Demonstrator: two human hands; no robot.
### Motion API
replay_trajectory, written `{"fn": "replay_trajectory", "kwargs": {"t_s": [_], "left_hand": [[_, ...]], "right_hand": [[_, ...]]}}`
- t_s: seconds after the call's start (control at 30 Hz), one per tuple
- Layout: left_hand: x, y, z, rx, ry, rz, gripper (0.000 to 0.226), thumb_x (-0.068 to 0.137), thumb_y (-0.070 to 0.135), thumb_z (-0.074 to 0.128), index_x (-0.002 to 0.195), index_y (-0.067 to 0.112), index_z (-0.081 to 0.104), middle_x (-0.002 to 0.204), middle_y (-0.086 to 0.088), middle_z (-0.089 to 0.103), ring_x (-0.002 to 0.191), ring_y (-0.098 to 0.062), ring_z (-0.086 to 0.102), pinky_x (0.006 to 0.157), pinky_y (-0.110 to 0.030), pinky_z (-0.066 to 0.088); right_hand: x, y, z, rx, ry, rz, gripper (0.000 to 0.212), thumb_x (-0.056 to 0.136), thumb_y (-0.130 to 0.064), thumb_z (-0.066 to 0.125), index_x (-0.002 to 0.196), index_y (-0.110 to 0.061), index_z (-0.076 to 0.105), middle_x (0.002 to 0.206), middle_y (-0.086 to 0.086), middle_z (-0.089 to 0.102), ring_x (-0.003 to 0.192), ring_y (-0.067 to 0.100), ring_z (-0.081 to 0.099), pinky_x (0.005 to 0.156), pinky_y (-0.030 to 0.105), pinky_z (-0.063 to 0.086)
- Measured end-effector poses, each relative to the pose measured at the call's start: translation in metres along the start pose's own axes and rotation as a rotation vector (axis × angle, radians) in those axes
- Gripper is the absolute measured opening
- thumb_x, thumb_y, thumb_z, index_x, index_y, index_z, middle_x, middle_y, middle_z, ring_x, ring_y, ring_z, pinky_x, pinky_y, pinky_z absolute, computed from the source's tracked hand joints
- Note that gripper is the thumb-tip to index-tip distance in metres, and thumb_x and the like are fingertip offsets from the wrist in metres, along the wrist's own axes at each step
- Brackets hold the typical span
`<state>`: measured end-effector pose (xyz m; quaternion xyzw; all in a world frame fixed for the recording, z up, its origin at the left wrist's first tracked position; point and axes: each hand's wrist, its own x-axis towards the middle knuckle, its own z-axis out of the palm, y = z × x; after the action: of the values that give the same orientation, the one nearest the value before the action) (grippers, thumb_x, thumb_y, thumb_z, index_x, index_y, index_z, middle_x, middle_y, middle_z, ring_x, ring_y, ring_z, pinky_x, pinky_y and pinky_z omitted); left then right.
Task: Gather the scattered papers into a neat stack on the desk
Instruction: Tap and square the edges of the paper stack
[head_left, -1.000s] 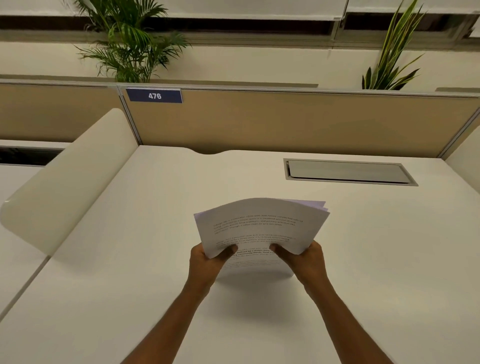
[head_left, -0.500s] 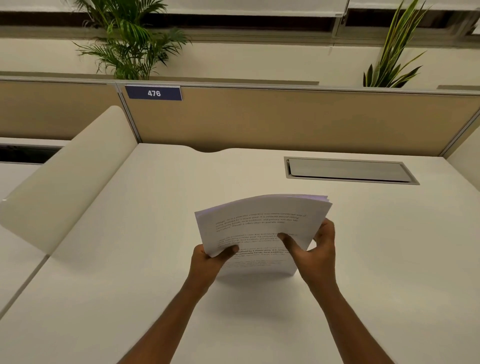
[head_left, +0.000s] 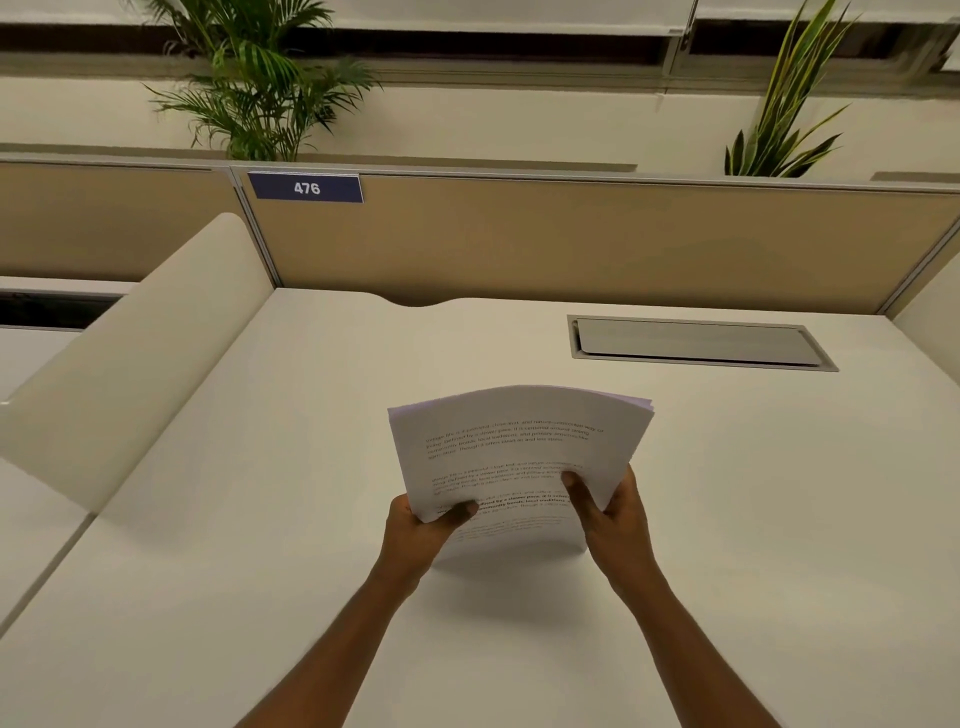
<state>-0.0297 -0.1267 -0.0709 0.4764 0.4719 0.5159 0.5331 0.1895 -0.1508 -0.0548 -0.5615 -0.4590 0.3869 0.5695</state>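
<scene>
A stack of white printed papers (head_left: 514, 447) stands on its lower edge on the cream desk (head_left: 260, 519), tilted away from me and bowed at the top. My left hand (head_left: 423, 530) grips its lower left corner with the thumb on the front sheet. On the lower right side my right hand (head_left: 608, 512) holds it, thumb across the print and fingers behind. No loose sheets lie elsewhere on the desk.
A grey cable hatch (head_left: 696, 343) is set into the desk at the back right. A tan partition (head_left: 571, 244) with a blue "476" label (head_left: 306, 188) closes the far edge. A cream rounded divider (head_left: 135, 358) rises on the left. Plants stand behind.
My right hand slid up the stack's right edge, then came back down to the lower right side. The sheets' top edges look more even. My left hand has stayed put.
</scene>
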Motion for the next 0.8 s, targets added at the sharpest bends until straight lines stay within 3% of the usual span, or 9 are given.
{"fn": "replay_trajectory", "kwargs": {"t_s": [0.07, 0.17, 0.33, 0.4, 0.47, 0.6, 0.7, 0.8], "left_hand": [[0.001, -0.004, 0.001, -0.004, 0.030, -0.005, 0.036, 0.071, 0.005, 0.080, 0.092, 0.034, 0.075, 0.093, 0.013, 0.077, 0.088, -0.010, 0.072, 0.064, -0.019, 0.057], [0.003, -0.008, 0.002, -0.021, 0.054, -0.018, 0.030, 0.069, 0.013, 0.080, 0.096, 0.025, 0.074, 0.095, 0.007, 0.078, 0.088, -0.014, 0.072, 0.066, -0.021, 0.057], [0.003, -0.021, 0.004, 0.032, 0.063, -0.104, 0.026, 0.075, 0.008, 0.080, 0.083, 0.032, 0.076, 0.088, 0.013, 0.078, 0.084, -0.006, 0.072, 0.066, -0.017, 0.057], [-0.001, -0.028, 0.004, 0.062, 0.047, -0.158, 0.027, 0.075, 0.009, 0.080, 0.082, 0.034, 0.075, 0.085, 0.020, 0.077, 0.083, -0.001, 0.072, 0.065, -0.013, 0.055], [-0.006, -0.035, 0.003, 0.091, 0.031, -0.193, 0.026, 0.078, 0.010, 0.078, 0.084, 0.035, 0.073, 0.085, 0.023, 0.077, 0.083, 0.002, 0.071, 0.065, -0.010, 0.054], [-0.007, -0.042, 0.004, 0.071, 0.051, -0.235, 0.018, 0.081, 0.012, 0.075, 0.088, 0.029, 0.074, 0.088, 0.016, 0.078, 0.087, -0.002, 0.072, 0.068, -0.013, 0.055], [-0.003, -0.040, 0.009, -0.001, 0.090, -0.290, 0.018, 0.079, 0.014, 0.077, 0.096, 0.018, 0.074, 0.094, 0.003, 0.079, 0.092, -0.015, 0.073, 0.070, -0.019, 0.057], [-0.006, -0.030, 0.019, -0.131, 0.125, -0.281, 0.020, 0.075, 0.015, 0.078, 0.094, 0.019, 0.075, 0.099, 0.000, 0.079, 0.092, -0.016, 0.073, 0.069, -0.018, 0.057]], "right_hand": [[0.000, 0.011, 0.000, -0.001, -0.022, 0.051, 0.044, 0.082, -0.044, 0.066, 0.119, -0.027, 0.052, 0.112, -0.005, 0.066, 0.100, 0.006, 0.066, 0.073, 0.023, 0.057], [-0.004, 0.027, 0.002, -0.016, -0.029, 0.098, 0.034, 0.086, -0.035, 0.068, 0.116, -0.034, 0.053, 0.111, -0.012, 0.067, 0.098, 0.000, 0.064, 0.071, 0.014, 0.054], [-0.012, 0.051, -0.002, -0.128, -0.095, 0.201, 0.024, 0.090, -0.031, 0.064, 0.107, -0.046, 0.058, 0.104, -0.026, 0.070, 0.099, -0.005, 0.064, 0.070, 0.009, 0.051], [-0.013, 0.060, -0.007, -0.163, -0.114, 0.226, 0.025, 0.093, -0.025, 0.061, 0.111, -0.042, 0.058, 0.109, -0.022, 0.069, 0.103, -0.002, 0.063, 0.075, 0.012, 0.050], [-0.014, 0.068, -0.011, -0.199, -0.131, 0.234, 0.027, 0.096, -0.019, 0.056, 0.121, -0.027, 0.055, 0.117, -0.010, 0.065, 0.109, 0.009, 0.060, 0.083, 0.016, 0.046], [-0.013, 0.070, -0.010, -0.278, -0.166, 0.225, 0.017, 0.099, -0.014, 0.049, 0.113, -0.022, 0.044, 0.108, -0.007, 0.058, 0.101, 0.012, 0.057, 0.073, 0.002, 0.045], [-0.008, 0.063, -0.011, -0.149, -0.097, 0.263, 0.007, 0.097, -0.014, 0.052, 0.101, -0.018, 0.048, 0.104, -0.005, 0.063, 0.097, 0.018, 0.065, 0.069, 0.016, 0.055], [-0.002, 0.047, -0.018, 0.175, 0.090, 0.361, 0.014, 0.092, -0.018, 0.062, 0.101, -0.018, 0.052, 0.099, 0.007, 0.070, 0.076, 0.016, 0.070, 0.063, 0.027, 0.058]]}}
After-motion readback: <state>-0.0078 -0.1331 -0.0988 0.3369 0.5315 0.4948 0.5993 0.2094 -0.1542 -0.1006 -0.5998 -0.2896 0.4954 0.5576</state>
